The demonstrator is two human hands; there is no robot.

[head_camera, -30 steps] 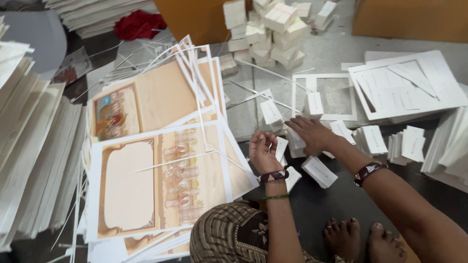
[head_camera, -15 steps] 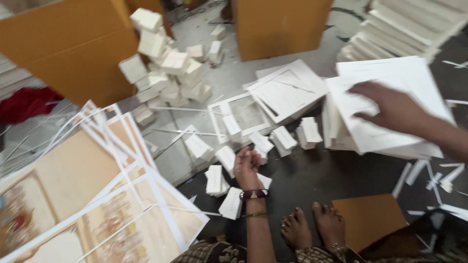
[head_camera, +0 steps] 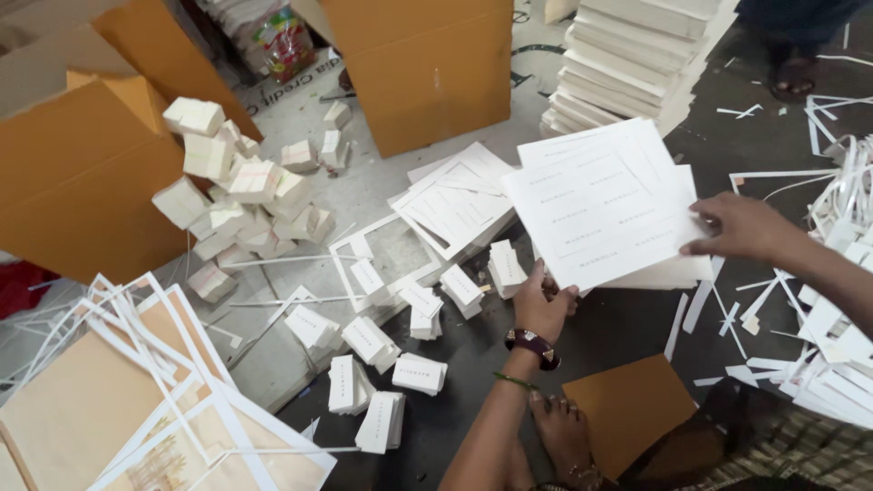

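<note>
My right hand (head_camera: 741, 227) pinches the right edge and my left hand (head_camera: 543, 305) props the lower edge of a light, floppy sheet of printed labels (head_camera: 600, 205) above the floor (head_camera: 627, 327), so two opposite edges suit best.

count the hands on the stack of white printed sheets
2. The left hand grips the white sheet stack at its lower edge; the right hand holds its right edge. No other hand shows.

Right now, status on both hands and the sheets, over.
Left hand grips the white sheet stack at its lower edge. Right hand pinches its right side. Small card bundles lie nearby.
</note>
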